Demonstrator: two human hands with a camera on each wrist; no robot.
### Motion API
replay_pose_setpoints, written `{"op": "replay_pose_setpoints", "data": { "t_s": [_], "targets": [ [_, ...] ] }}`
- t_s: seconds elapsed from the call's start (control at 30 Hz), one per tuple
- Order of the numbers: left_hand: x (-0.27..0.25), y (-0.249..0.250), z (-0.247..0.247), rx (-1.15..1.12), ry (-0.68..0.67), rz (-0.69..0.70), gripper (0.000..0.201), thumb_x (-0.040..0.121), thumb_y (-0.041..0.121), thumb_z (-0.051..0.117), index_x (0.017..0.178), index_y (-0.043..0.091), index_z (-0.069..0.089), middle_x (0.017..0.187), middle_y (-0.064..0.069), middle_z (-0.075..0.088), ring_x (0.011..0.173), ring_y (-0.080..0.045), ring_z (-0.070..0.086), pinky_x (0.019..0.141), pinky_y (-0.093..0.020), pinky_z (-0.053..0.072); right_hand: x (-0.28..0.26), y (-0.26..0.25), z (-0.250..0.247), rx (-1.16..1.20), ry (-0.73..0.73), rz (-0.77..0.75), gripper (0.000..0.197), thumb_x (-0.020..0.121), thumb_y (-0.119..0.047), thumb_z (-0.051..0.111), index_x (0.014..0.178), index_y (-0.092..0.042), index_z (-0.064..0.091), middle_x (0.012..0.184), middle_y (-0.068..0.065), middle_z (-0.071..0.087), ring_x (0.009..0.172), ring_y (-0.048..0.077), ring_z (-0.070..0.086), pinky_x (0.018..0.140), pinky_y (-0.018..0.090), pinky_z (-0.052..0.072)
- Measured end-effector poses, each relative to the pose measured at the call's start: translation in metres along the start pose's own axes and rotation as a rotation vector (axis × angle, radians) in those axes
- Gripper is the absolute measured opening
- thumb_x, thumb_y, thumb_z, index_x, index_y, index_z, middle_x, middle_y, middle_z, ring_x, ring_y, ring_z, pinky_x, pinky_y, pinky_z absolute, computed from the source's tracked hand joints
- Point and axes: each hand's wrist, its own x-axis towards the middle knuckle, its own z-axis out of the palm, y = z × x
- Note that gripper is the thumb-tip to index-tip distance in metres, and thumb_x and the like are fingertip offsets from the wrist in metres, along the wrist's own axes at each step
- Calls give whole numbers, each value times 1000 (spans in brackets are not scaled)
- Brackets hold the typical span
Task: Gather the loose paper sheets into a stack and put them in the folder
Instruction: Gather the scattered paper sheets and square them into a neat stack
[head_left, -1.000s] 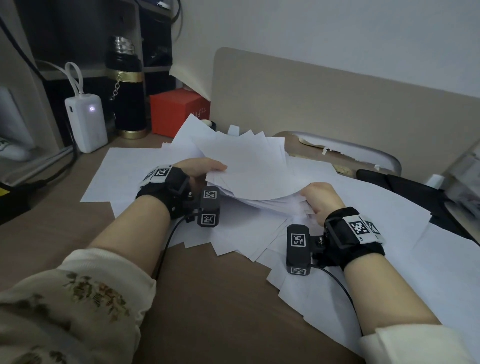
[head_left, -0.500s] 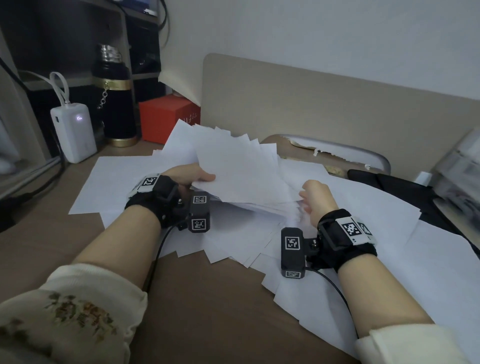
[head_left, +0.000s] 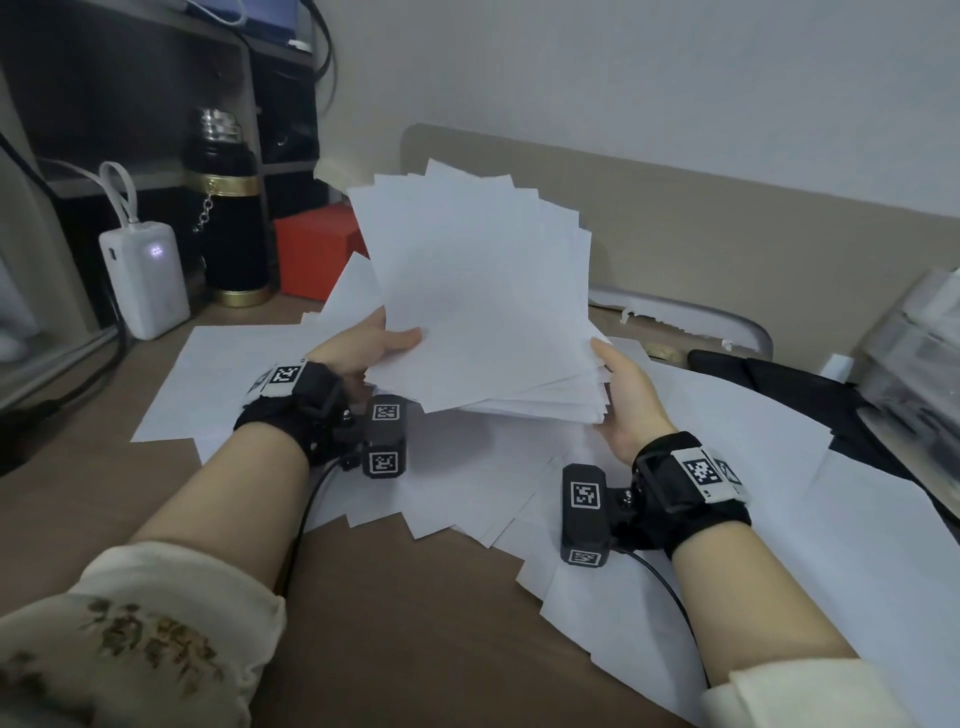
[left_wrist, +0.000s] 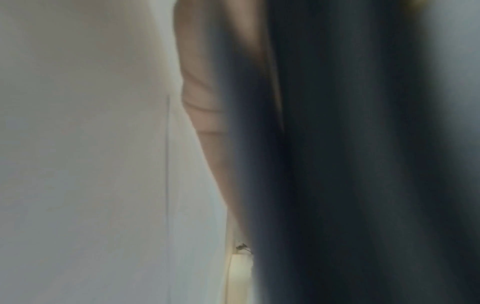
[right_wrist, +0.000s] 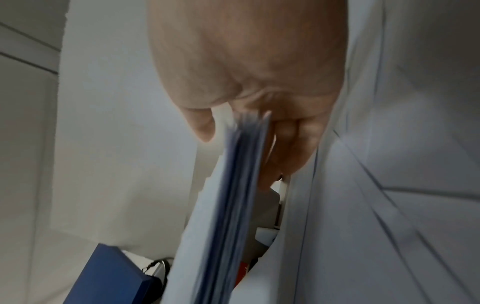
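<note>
Both hands held one stack of paper (head_left: 483, 291), raised clear of the table (head_left: 395, 623) and tilted up toward the wall. The left hand (head_left: 363, 345) gripped the stack's lower left corner, thumb laid across the top sheet and the other fingers hidden behind it. The right hand (head_left: 626, 400) held the stack's lower right corner; in the right wrist view the thumb lay on one face of the stack (right_wrist: 233, 185) and the fingers (right_wrist: 293, 142) curled against the other, so that grip was closed on the paper. The stack's sheets were not squared: their far corners fanned out in steps. Beneath the stack, loose sheets (head_left: 675, 597) lay spread and overlapping across the table, reaching past both wrists. Left of the stack, at the table's back edge, stood a red box (head_left: 317, 249), a black flask (head_left: 228, 208) with gold bands, and a white power bank (head_left: 148, 275) with a lit indicator. Right of the stack, a dark flat item (head_left: 810, 384) lay partly under the loose sheets; whether this was the folder could not be told. The left wrist view was blurred and showed only pale and dark surfaces.
</note>
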Motion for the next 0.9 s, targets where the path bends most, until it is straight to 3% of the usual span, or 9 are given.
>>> {"op": "replay_pose_setpoints", "data": {
  "t_s": [0.1, 0.17, 0.23, 0.3, 0.4, 0.53, 0.6, 0.7, 0.9],
  "targets": [
    [0, 5, 6, 10, -19, 53, 36, 98, 9, 52, 133, 17, 45, 125, -1, 63, 107, -21, 63, 93, -37, 52, -1, 1, 0, -75, 73, -117, 22, 86, -9, 63, 106, -17, 65, 112, 5, 69, 103, 25, 64, 90, 37, 51],
    [2, 7, 8, -14, -2, 91, 39, 99, 7, 50, 135, 20, 44, 121, 6, 63, 106, -13, 63, 88, -28, 52, -5, -2, 1, -89, 84, -184, 23, 85, 0, 62, 93, -22, 63, 106, 4, 69, 93, 21, 66, 76, 26, 54],
    [2, 10, 12, -45, 17, 141, 42, 99, 5, 48, 137, 22, 42, 115, 12, 63, 103, -8, 62, 83, -23, 52, -7, -5, 2, -88, 104, -286, 29, 85, 4, 60, 88, -25, 62, 94, -1, 68, 77, 12, 63, 60, 16, 48],
    [1, 13, 17, -43, 22, 207, 41, 99, 2, 46, 135, 22, 41, 115, 11, 63, 100, -6, 63, 81, -21, 53, -10, -8, 5, -122, 145, -412, 30, 84, 4, 59, 86, -26, 64, 89, -3, 68, 76, 12, 62, 66, 21, 50],
    [0, 16, 24, -13, 20, 291, 39, 99, 0, 46, 130, 22, 42, 120, 6, 61, 109, -13, 61, 96, -31, 50, -8, -8, 6, -218, 228, -550, 32, 81, -1, 59, 83, -32, 65, 89, -4, 69, 86, 18, 63, 80, 33, 52],
    [1, 15, 30, -9, 10, 292, 45, 98, -3, 46, 135, 20, 38, 135, -5, 54, 126, -25, 52, 108, -45, 41, -4, -4, 5, -337, 287, -538, 30, 75, -10, 59, 76, -40, 62, 91, 0, 68, 89, 23, 64, 83, 43, 55],
    [1, 15, 31, -8, 10, 285, 49, 96, -7, 46, 138, 17, 37, 139, -8, 52, 129, -26, 50, 111, -47, 37, -3, -2, 5, -363, 269, -489, 33, 76, -6, 58, 81, -38, 62, 95, 1, 68, 92, 25, 65, 86, 46, 54],
    [3, 17, 30, 7, 18, 287, 55, 95, -10, 46, 144, 10, 33, 141, -12, 50, 130, -28, 49, 110, -49, 38, -3, -5, 7, -365, 245, -477, 34, 77, 4, 54, 98, -23, 59, 95, -3, 66, 95, 24, 64, 86, 38, 54],
    [4, 25, 32, -28, 84, 376, 55, 93, -11, 49, 141, 12, 35, 136, -8, 54, 127, -24, 52, 108, -44, 41, -8, -19, 13, -386, 231, -511, 33, 80, 0, 57, 110, -12, 51, 87, -18, 56, 83, 11, 58, 79, 28, 48]
  ]
}}
